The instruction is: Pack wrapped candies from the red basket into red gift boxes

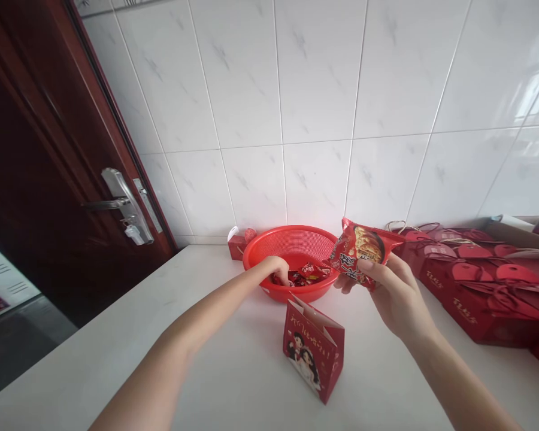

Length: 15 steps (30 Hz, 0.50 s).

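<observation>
My left hand point(277, 269) reaches down into a red plastic colander point(291, 234), its fingers curled among wrapped candies point(312, 272). What those fingers hold, if anything, is hidden. Between the thumb and fingers of my right hand point(397, 290) is a red snack packet point(357, 254) with a picture of food on its front, raised beside the colander's right rim. In front of the colander a dark red gift box point(312, 347) with a printed cartoon couple stands upright, its top open. Neither hand touches the box.
Many dark red gift boxes point(471, 299) with cord handles are packed together at the right. A small red box point(237, 246) sits behind the colander's left side. White tiles point(318, 90) back the white tabletop point(197, 365); a brown door point(49, 120) is on the left.
</observation>
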Each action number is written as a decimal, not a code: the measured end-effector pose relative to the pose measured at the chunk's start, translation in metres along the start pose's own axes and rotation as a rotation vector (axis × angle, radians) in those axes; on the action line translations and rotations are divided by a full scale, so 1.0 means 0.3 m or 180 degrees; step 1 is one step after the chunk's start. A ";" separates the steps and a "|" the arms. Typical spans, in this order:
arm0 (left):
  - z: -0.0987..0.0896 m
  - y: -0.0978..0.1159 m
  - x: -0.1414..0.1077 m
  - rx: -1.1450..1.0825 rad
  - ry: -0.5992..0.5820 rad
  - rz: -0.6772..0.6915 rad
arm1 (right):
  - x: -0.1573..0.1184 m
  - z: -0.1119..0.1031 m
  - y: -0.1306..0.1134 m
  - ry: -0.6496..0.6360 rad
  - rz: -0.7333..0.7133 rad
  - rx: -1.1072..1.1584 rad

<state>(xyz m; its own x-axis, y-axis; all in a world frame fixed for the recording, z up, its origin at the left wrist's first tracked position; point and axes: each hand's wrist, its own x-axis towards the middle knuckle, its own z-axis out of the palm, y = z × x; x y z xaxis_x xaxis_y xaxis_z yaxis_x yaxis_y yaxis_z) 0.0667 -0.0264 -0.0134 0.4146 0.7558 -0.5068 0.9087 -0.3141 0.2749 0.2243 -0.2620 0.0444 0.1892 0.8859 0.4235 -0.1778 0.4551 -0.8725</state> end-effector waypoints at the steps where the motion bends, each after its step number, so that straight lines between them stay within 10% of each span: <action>1: 0.011 0.011 0.018 0.0020 0.0028 0.0012 | -0.001 -0.001 -0.004 0.0000 -0.0014 -0.0041; 15: -0.015 0.007 0.075 -0.0951 0.1193 0.0867 | 0.026 -0.076 0.001 0.0180 -0.0324 -0.0448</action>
<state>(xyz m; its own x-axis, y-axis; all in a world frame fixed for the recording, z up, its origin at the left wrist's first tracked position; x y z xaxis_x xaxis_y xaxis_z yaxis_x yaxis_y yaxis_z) 0.0778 -0.0074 -0.0204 0.5375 0.8400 -0.0743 0.6950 -0.3914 0.6031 0.2476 -0.2569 0.0419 0.2540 0.8277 0.5005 -0.0188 0.5216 -0.8530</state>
